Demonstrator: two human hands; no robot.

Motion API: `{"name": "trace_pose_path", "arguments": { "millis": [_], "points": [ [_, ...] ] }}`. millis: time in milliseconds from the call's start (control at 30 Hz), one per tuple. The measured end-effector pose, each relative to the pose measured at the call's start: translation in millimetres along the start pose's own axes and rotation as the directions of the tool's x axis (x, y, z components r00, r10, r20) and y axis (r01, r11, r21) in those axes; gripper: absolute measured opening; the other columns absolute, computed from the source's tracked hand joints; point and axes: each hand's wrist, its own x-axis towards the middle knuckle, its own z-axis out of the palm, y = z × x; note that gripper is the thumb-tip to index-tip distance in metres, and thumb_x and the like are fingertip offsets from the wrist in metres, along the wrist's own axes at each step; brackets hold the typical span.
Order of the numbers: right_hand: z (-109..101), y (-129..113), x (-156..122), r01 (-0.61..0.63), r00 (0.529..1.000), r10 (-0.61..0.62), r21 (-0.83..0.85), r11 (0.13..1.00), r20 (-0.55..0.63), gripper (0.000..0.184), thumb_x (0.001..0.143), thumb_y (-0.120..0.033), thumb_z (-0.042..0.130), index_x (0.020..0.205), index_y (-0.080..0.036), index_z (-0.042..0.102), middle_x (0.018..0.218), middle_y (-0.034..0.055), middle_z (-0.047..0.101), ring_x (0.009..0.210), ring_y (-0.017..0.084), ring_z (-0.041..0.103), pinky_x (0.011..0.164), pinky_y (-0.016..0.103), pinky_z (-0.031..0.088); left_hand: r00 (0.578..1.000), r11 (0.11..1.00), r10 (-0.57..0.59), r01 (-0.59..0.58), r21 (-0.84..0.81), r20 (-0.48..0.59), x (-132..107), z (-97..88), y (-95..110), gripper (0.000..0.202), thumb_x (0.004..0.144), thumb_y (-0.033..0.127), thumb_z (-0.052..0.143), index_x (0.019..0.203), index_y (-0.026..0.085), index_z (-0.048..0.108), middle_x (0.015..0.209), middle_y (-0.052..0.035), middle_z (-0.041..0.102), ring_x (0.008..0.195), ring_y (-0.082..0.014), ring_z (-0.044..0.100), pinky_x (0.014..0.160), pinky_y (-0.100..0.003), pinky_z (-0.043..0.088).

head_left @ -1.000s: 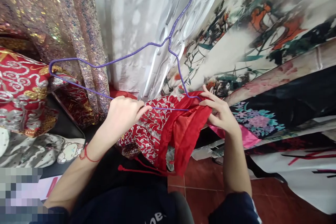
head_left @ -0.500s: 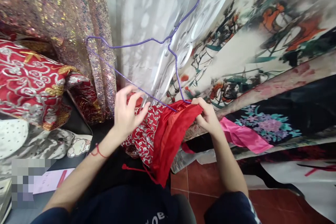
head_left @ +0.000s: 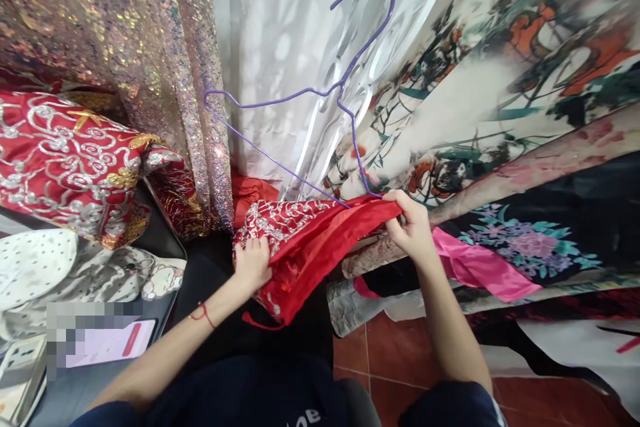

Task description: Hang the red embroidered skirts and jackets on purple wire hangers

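A red garment (head_left: pixel 325 250) with silver embroidery and a plain red band along its opening stretches between my two hands. My left hand (head_left: pixel 253 263) has its fingers curled over the embroidered cloth on the left. With thumb and fingers, my right hand (head_left: pixel 411 223) pinches the upper right corner of the red band. A purple wire hanger (head_left: pixel 280 102) stands above the garment, hook up. Its right end goes in at the garment's opening near my right fingers, and its left end is free in the air. Cloth hides the tip inside.
Sequined fabric (head_left: pixel 165 27) hangs at left, above another red embroidered garment (head_left: pixel 75 167). A phone (head_left: pixel 115 343) and a polka-dot cloth (head_left: pixel 37 260) lie on a dark surface. Floral fabrics (head_left: pixel 530 233) hang at right, above a red tiled floor (head_left: pixel 385 353).
My left hand has moved down from beside the hanger's lower bar and closed on the garment, drawing its opening wider leftward. My right hand keeps its hold; the hanger appears slightly lower and further right.
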Motion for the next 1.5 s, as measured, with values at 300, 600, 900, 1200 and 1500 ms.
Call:
{"name": "trace_pose_path", "arguments": {
  "millis": [300,600,900,1200,1500],
  "points": [
    [-2.1,13.8,6.0,0.117,0.991,-0.118,-0.010,0.993,-0.063,0.009,0.086,-0.019,0.052,0.088,-0.023,0.059,0.076,-0.0001,0.064,0.063,0.016,0.061,0.062,0.027,0.048,0.991,0.869,0.135,-0.117,-0.481,0.004,20.8,-108.6,-117.3,0.034,0.080,0.054,0.055,0.082,0.020,0.054,0.082,-0.0046,0.070,0.074,-0.0206,0.068,0.067,-0.029,0.052],
    [-7.2,13.7,0.2,0.101,0.993,-0.103,-0.036,0.994,-0.053,0.016,0.084,-0.019,0.051,0.095,-0.024,0.062,0.083,0.0027,0.069,0.075,0.020,0.068,0.071,0.031,0.054,0.953,0.935,0.092,0.017,0.354,-0.290,-26.4,-148.9,-78.3,0.022,0.073,0.011,0.056,0.094,0.013,0.056,0.097,-0.0230,0.069,0.101,-0.0389,0.066,0.081,-0.044,0.051],
    [-9.6,14.4,-0.4,0.130,0.989,-0.134,-0.059,0.990,-0.062,0.015,0.086,-0.017,0.049,0.095,-0.024,0.059,0.080,0.0012,0.065,0.069,0.018,0.065,0.065,0.028,0.052,0.951,0.996,0.084,-0.076,0.037,-0.297,-35.3,-185.5,-85.8,0.030,0.092,0.035,0.037,0.084,0.017,0.060,0.077,-0.0092,0.070,0.069,-0.0236,0.066,0.064,-0.031,0.047],
    [-13.1,8.4,-1.3,-0.045,0.998,0.048,-0.077,0.996,0.034,0.036,0.090,-0.017,0.047,0.126,-0.022,0.050,0.076,-0.0009,0.065,0.046,0.014,0.051,0.050,0.027,0.043,0.936,0.935,0.096,0.032,0.353,-0.339,75.3,-253.5,-90.3,0.040,0.087,0.048,0.048,0.099,0.018,0.071,0.094,-0.0113,0.073,0.098,-0.0305,0.069,0.087,-0.038,0.049],
    [10.4,-16.1,-15.8,0.030,1.000,-0.029,-0.223,0.974,0.008,0.032,0.089,-0.012,0.041,0.116,-0.018,0.056,0.093,0.0071,0.076,0.074,0.019,0.073,0.068,0.026,0.057,0.953,0.936,0.289,-0.302,0.183,0.094,172.9,-286.9,-120.8,0.023,0.070,0.034,0.057,0.073,0.016,0.070,0.067,-0.0039,0.064,0.066,-0.0172,0.057,0.069,-0.026,0.042]
  ]
}}
